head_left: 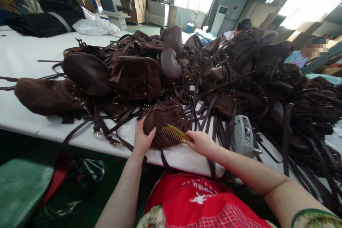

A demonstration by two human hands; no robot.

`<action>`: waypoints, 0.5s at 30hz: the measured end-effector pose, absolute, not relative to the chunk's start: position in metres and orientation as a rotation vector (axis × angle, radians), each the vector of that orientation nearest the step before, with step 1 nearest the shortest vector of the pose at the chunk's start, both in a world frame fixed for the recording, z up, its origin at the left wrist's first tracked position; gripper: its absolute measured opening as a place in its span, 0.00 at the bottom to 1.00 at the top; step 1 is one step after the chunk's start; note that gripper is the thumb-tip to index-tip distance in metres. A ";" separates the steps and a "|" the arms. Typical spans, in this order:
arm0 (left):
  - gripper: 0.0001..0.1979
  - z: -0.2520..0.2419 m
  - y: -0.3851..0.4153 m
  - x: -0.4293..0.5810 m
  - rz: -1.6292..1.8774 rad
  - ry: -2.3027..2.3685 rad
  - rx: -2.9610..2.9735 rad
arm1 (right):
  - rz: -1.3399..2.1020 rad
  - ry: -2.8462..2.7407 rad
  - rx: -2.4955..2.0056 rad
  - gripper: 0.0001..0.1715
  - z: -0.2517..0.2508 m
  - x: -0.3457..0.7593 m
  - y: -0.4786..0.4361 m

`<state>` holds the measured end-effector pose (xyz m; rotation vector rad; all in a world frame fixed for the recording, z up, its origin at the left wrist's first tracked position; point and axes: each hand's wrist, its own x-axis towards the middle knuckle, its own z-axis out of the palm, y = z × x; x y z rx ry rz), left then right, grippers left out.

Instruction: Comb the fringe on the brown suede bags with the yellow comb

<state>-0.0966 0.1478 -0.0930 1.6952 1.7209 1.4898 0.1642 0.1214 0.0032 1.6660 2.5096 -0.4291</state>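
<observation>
A dark brown fringed bag (156, 119) lies near the table's front edge, straight ahead of me. My left hand (143, 137) grips its left end, thumb on the near side and fingers over the far edge. Between the fingers and thumb of my right hand (199, 142) is the handle of a yellowish comb (172, 132). The comb's teeth point down against the strips of fringe on the bag's front. Part of the comb's handle is hidden by my right hand.
Brown bags (136, 74) with straps are piled across the white table (20, 114). A grey device (242, 133) and a phone (268, 146) lie to the right. Black folded material (42, 21) and clear plastic (93, 25) sit at back left. A person (298, 55) is behind the right pile.
</observation>
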 end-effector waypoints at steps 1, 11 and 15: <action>0.31 -0.094 0.148 -0.097 1.490 1.723 1.694 | -0.418 2.505 1.675 0.14 0.003 0.165 0.121; 0.31 -0.095 0.148 -0.097 1.484 1.720 1.697 | -0.328 2.468 1.612 0.14 0.009 0.161 0.120; 0.31 -0.094 0.148 -0.097 1.494 1.716 1.694 | -0.316 2.445 1.614 0.14 0.016 0.162 0.120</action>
